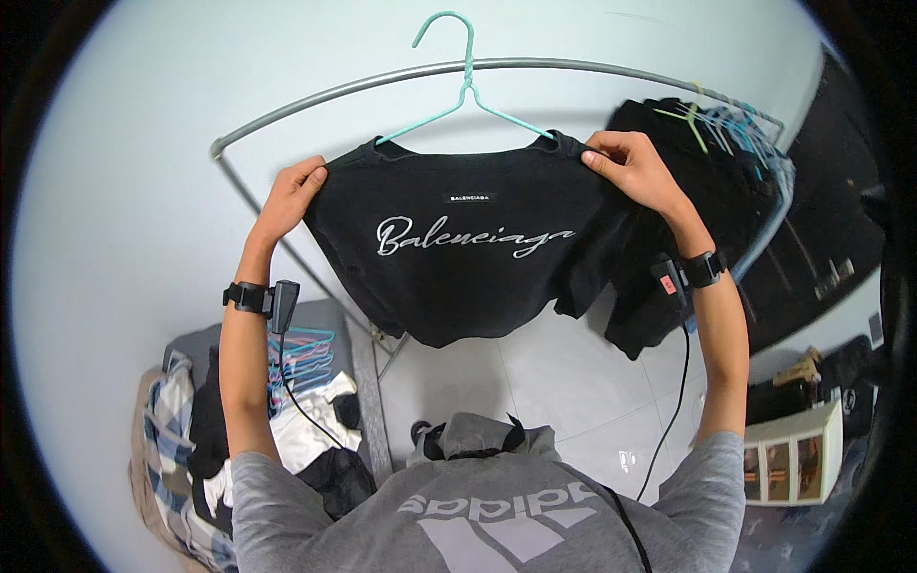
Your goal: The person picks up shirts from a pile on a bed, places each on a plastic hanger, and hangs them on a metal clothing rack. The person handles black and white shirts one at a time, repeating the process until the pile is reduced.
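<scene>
A black Balenciaga T-shirt (458,286) with white script on it hangs spread out before me on a mint-green wire hanger (469,89). My left hand (292,192) pinches the shirt's shoulder on the left between thumb and fingers. On the other shoulder, my right hand (629,166) grips the cloth in the same way. The hanger's shoulders pass into the neck opening, and their ends are hidden inside the shirt. Its hook rises above a metal clothes rail (573,64); whether it touches the rail I cannot tell.
Dark clothes (645,129) hang at the rail's right end beside several hangers (738,132). At lower left, a grey padded seat (311,315) bears stacked hangers (304,358), a white garment (308,430) and a plaid garment (168,458). A white cabinet (827,444) stands lower right. Cables run from both wrist straps.
</scene>
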Tool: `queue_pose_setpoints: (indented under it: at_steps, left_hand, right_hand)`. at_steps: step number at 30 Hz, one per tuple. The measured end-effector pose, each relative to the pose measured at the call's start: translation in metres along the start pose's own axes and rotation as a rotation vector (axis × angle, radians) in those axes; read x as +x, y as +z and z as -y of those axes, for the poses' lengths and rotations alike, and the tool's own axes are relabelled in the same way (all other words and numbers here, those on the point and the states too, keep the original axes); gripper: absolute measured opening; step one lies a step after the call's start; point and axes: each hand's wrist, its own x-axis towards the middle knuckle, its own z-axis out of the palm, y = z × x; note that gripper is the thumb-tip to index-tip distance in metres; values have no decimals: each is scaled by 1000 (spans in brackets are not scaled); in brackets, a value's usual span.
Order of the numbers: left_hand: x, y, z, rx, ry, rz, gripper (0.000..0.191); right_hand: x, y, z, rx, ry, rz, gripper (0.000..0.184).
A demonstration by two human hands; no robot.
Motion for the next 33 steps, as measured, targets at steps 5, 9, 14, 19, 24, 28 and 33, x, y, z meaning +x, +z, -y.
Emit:
queue_pose_setpoints:
  at_steps: [5, 9, 14, 19, 24, 28, 33]
  left_hand:
    - [32, 31, -34, -21, 63, 51, 37]
    - [69, 170, -131, -182, 357, 293, 36]
    - [-33, 408, -401, -394, 763, 578, 36]
    - [-293, 626, -765, -612, 1165, 859, 36]
    - [-626, 784, -1098, -793, 1592, 1175, 37]
    - [-744, 886, -1234, -932, 1697, 1246, 36]
    - [-742, 905, -1255, -778, 1740, 1262, 41]
  right_hand:
    - [-50, -27, 28, -18, -22, -116, 24]
    - [-274, -77, 65, -201, 297, -373, 24]
    - [-687, -100, 145, -399, 650, -689, 22]
    - [-1055, -78, 330, -658, 1085, -975, 23]
    - [-1367, -1, 471, -857, 1500, -1278, 25]
    - [-1484, -19, 459, -930, 1662, -1315, 24]
    - [-1454, -27, 460, -908, 1746, -1351, 22]
